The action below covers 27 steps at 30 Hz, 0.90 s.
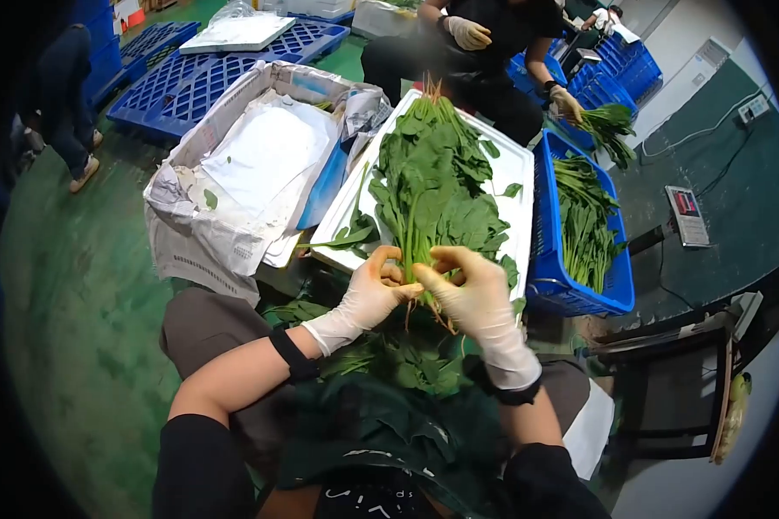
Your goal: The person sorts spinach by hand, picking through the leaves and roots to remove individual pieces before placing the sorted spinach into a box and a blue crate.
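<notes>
A bunch of spinach (441, 186) with broad green leaves and reddish roots lies over a white foam lid or tray (517, 169), its stems toward me. My left hand (363, 298), in a whitish glove, is closed on the stems near the root end from the left. From the right, my right hand (476, 298), also gloved, curls its thumb and fingers on the same stems. Thin roots hang below my fingers. More spinach leaves (389, 363) lie in my lap, partly hidden by my arms.
A paper-lined box (208, 229) stands left of the tray. At its right, a blue crate (619, 298) holds bundled greens (584, 233). Across from me, a gloved person (472, 35) holds another bunch (610, 130). Blue pallets (160, 99) and a scale display (688, 216) are farther off.
</notes>
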### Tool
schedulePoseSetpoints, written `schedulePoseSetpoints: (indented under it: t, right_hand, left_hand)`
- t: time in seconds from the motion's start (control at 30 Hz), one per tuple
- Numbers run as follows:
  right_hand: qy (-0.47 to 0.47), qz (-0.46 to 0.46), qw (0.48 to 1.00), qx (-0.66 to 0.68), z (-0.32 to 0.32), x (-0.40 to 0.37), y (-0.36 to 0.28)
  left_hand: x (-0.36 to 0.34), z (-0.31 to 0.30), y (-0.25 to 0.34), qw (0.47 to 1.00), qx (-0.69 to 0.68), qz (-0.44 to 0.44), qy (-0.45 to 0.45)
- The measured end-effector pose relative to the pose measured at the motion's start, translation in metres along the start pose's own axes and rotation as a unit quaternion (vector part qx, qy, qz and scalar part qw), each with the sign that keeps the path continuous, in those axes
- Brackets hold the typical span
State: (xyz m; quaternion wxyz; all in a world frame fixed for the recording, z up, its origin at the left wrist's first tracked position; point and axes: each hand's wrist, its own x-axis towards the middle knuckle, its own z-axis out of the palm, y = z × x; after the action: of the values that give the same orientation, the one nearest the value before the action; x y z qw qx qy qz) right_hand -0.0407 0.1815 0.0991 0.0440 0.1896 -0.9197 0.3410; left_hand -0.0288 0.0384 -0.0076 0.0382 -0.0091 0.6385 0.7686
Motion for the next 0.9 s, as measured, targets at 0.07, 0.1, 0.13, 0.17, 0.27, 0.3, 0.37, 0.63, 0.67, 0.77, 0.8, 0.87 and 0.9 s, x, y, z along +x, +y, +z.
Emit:
schedulePoseSetpoints:
  t: [0.07,0.1,0.13,0.17,0.27,0.3,0.37,0.63,0.67,0.77,0.8,0.87,0.9]
  right_hand:
    - [-0.002,0.031,1.000,0.004,0.022,-0.003,0.007]
    - [-0.002,0.056,0.998,0.003,0.031,-0.005,0.012]
    - [-0.003,0.063,0.998,0.008,0.040,-0.006,0.022]
    - [0.014,0.104,0.988,0.116,0.049,-0.005,0.034]
    - [0.046,0.167,0.941,0.289,0.064,-0.006,0.054]
    - [0.001,0.213,0.929,0.303,0.061,-0.007,0.056]
    - [-0.032,0.267,0.908,0.322,0.059,-0.009,0.057]
    - [0.016,0.240,0.898,0.369,0.092,-0.034,0.053]
    - [0.047,0.216,0.908,0.357,0.089,-0.037,0.043]
    - [0.059,0.218,0.870,0.439,0.089,-0.049,0.029]
    - [0.016,0.235,0.877,0.418,0.081,-0.051,0.025]
    - [-0.266,0.258,0.887,0.273,0.047,-0.036,0.016]
    - [-0.246,0.232,0.912,0.231,0.034,-0.026,0.013]
  left_hand:
    - [-0.003,0.001,0.000,0.998,0.022,0.049,0.014]
    - [-0.005,0.004,0.004,0.996,0.069,0.045,0.029]
    - [-0.004,0.004,0.001,0.996,0.073,0.039,0.025]
    - [-0.003,0.004,-0.003,0.998,0.046,0.040,0.022]
    - [-0.003,0.001,-0.008,0.999,0.024,0.024,0.005]
    - [-0.004,0.000,-0.010,1.000,0.017,0.012,-0.012]
    - [-0.005,-0.003,-0.010,0.997,-0.030,-0.059,-0.051]
    - [-0.003,-0.014,-0.026,0.919,-0.251,-0.301,-0.054]
    - [-0.004,-0.012,-0.026,0.935,-0.234,-0.267,0.000]
    - [0.014,-0.029,-0.021,0.927,-0.299,-0.194,0.117]
    - [0.020,-0.036,-0.007,0.927,-0.298,-0.152,0.167]
    - [0.033,-0.058,0.003,0.932,-0.312,-0.084,0.164]
    - [0.033,-0.058,0.018,0.925,-0.326,-0.080,0.179]
